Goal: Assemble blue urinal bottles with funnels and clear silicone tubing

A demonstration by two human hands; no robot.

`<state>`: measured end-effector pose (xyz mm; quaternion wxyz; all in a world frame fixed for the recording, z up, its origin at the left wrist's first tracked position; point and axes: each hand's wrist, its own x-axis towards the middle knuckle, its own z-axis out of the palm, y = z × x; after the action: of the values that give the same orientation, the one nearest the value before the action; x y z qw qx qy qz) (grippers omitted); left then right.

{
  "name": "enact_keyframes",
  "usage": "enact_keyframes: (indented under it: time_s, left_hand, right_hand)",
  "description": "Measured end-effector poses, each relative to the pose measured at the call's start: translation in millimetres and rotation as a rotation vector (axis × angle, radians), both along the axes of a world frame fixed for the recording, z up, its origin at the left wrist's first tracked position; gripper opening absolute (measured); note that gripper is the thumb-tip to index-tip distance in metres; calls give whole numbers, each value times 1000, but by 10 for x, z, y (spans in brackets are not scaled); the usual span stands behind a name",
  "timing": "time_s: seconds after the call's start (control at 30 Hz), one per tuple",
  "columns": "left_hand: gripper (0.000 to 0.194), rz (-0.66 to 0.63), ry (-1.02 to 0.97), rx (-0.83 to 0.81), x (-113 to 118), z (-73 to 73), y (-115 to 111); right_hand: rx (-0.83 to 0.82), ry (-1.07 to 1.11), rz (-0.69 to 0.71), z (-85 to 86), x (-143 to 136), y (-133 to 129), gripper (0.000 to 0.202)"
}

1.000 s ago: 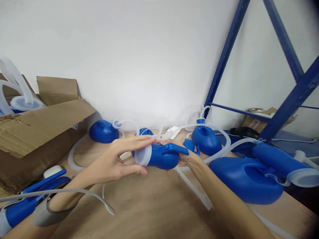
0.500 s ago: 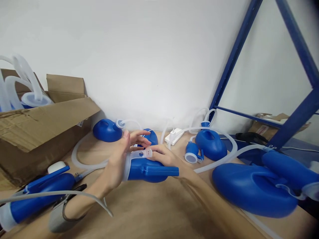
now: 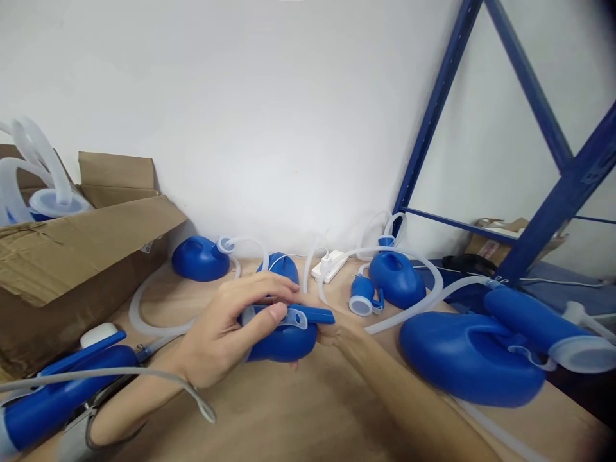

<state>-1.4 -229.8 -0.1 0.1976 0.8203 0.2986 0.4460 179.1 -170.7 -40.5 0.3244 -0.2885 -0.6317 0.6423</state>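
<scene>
Gripping a blue handled vessel (image 3: pixel 289 345) above the middle of the tabletop (image 3: pixel 298 420). Clasping its left end with the left hand (image 3: pixel 214 333), laying the thumb (image 3: pixel 264 324) over the top beside a translucent strap (image 3: pixel 291 319) and extending the fingers (image 3: pixel 262 287) across the far side. Cradling its right end from behind and below with the right hand (image 3: pixel 328 331), keeping most of that grasp out of sight but showing a fingertip (image 3: pixel 294 366) underneath. Directing the handle (image 3: pixel 318 314) rightward. Showing, at right, a large blue jug (image 3: pixel 466 362); farther back, a small blue vessel (image 3: pixel 362 289) just beside a second jug (image 3: pixel 397 282), and a white power strip (image 3: pixel 333 264) near the wall (image 3: pixel 289 128). Including, at left, an opened cardboard box (image 3: pixel 91 250).
</scene>
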Motion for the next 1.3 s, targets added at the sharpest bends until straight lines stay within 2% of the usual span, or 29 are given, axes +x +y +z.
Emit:
enact_keyframes:
  time_s: [0.07,0.13,0.23,0.3,0.37,0.47,0.53,0.6,0.7,0.8,0.9,1.03,1.13,1.23,1.3]
  left_hand:
    - [20,6,8,-2,-11,73,50]
    - [25,34,-12,-41,-25,134,91]
    - [34,84,-70,-116,-60,187,124]
    - [38,159,-90,-141,-94,212,129]
    - [39,246,-96,-144,-135,243,124]
    - [38,295,-80,-157,-184,291,106]
    - [35,277,-62,-163,-188,307,91]
    - [32,240,-41,-180,-164,298,78]
    - [26,171,-40,-242,-105,251,74]
    - [26,102,-95,-320,-74,213,100]
    - [31,62,-148,-347,-95,215,138]
    - [31,-46,-26,-310,-140,250,148]
    - [27,-143,20,-398,-138,247,128]
    - [27,-95,-27,-548,-125,198,125]
    - [28,-45,-26,-584,-125,159,139]
  right_hand:
    - [-106,55,70,-17,-11,47,35]
    - [-144,114,112,-21,-27,105,40]
    - [-84,219,1,28,-4,172,52]
    - [-56,305,-90,125,75,178,52]
    - [15,319,-117,269,196,135,54]
    - [276,107,-53,487,359,-26,67]
    - [411,-61,-31,567,390,-168,67]
    - [466,-193,-30,574,345,-290,65]
    - [396,-313,34,488,199,-368,70]
    - [270,-251,67,391,89,-315,74]
    - [233,-95,65,352,70,-225,69]
    - [142,29,99,372,83,-187,75]
    - [156,54,11,394,77,-206,73]
    - [208,13,-72,396,86,-214,67]
    - [236,-27,-96,389,104,-211,65]
